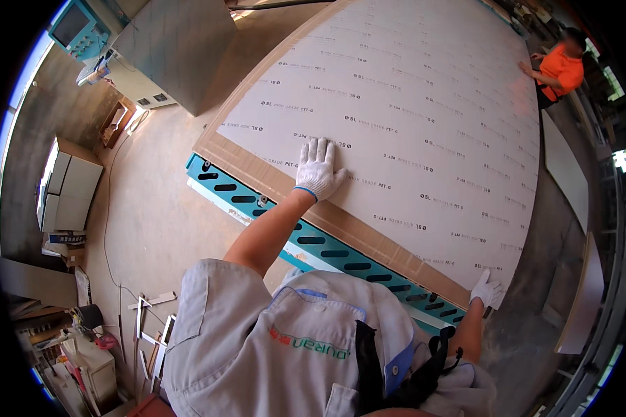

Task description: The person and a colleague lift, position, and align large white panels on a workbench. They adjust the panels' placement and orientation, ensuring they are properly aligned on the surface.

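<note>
A large white sheet (396, 118) with printed protective film lies on a brown board (257, 163), which rests on a teal slotted table frame (313, 240). My left hand (318, 170), in a white knit glove with a blue cuff, is flat on the sheet near its front edge, fingers stretched out. At the sheet's near right corner is my right hand (486, 288), also gloved. Its thumb stands apart from the fingers, which rest at the corner; it appears to hold nothing. A small dark piece (489, 313) shows below it, too small to name.
Across the sheet at the far right stands a co-worker in an orange shirt (562, 67), hands at its edge. A control cabinet with a screen (73, 28) is at the far left. White frame pieces (149, 326) stand at lower left. Panels (581, 299) lean on the right.
</note>
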The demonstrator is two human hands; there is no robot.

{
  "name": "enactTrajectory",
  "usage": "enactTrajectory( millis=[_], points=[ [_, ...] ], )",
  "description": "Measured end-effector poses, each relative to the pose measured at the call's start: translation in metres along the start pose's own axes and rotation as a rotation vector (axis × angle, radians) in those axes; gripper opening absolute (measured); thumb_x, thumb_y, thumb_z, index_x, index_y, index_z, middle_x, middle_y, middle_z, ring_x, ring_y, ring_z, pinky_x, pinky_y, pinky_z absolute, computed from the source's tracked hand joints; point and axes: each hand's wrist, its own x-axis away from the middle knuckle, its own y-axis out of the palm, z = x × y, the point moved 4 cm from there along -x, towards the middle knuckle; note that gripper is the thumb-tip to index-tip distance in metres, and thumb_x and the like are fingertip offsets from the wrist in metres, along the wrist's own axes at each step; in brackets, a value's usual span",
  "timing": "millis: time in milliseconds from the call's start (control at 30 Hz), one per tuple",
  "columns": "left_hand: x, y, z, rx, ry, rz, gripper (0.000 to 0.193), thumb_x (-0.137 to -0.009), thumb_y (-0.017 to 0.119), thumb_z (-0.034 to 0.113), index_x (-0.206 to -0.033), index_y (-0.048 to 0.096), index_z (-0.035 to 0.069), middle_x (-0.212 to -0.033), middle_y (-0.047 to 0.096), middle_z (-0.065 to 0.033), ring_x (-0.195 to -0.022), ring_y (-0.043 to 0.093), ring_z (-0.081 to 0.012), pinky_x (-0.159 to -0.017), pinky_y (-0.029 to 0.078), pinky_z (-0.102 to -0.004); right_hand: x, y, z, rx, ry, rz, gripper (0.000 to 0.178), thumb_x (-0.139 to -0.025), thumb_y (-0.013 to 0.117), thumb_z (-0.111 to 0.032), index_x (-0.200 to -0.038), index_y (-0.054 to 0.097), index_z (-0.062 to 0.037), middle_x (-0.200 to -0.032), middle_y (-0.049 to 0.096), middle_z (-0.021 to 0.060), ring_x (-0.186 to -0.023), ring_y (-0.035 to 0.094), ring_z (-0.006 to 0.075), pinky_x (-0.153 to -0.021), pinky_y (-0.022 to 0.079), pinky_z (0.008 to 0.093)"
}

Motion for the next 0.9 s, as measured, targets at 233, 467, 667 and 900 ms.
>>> enactTrajectory(
  millis=[233,467,667,900],
  points=[
    [-0.002,0.000,0.003,-0.015,0.042,0.012,0.083,-0.096,0.058,0.055,-0.154,0.039,-0.002,-0.161,0.034,-0.0265,-0.152,0.025,-0.0456,-0.126,0.017,-0.0549,0.060,-0.010,-0.022,-0.040,-0.073,0.003,0.099,-0.098,0.036,-0.077,-0.158,0.032,0.0015,-0.165,0.030,0.0255,-0.154,0.024,0.0425,-0.127,0.015,0.0513],
    [0.000,0.005,0.000,-0.065,0.039,-0.002,0.084,-0.096,0.059,0.054,-0.153,0.039,-0.003,-0.161,0.035,-0.0274,-0.152,0.026,-0.0463,-0.126,0.016,-0.0554,0.102,-0.042,-0.065,-0.166,-0.200,0.000,0.091,-0.100,0.045,-0.065,-0.158,0.029,0.0035,-0.166,0.027,0.0268,-0.154,0.022,0.0446,-0.127,0.013,0.0532],
    [0.000,0.007,0.016,-0.061,0.046,-0.034,0.085,-0.097,0.057,0.054,-0.155,0.037,-0.005,-0.163,0.032,-0.0285,-0.153,0.024,-0.0466,-0.126,0.016,-0.0554,0.115,-0.034,-0.057,-0.206,-0.276,0.098,0.089,-0.099,0.050,-0.060,-0.155,0.031,0.0061,-0.163,0.029,0.0284,-0.151,0.026,0.0465,-0.125,0.016,0.0565],
    [0.051,0.037,0.123,-0.093,0.219,-0.176,0.093,-0.098,0.050,0.061,-0.158,0.029,-0.007,-0.167,0.023,-0.0289,-0.157,0.017,-0.0454,-0.128,0.009,-0.0528,0.121,-0.035,-0.055,-0.238,-0.378,0.092,0.090,-0.098,0.052,-0.059,-0.157,0.030,0.0058,-0.164,0.029,0.0294,-0.153,0.024,0.0481,-0.125,0.015,0.0572]
  ],
)
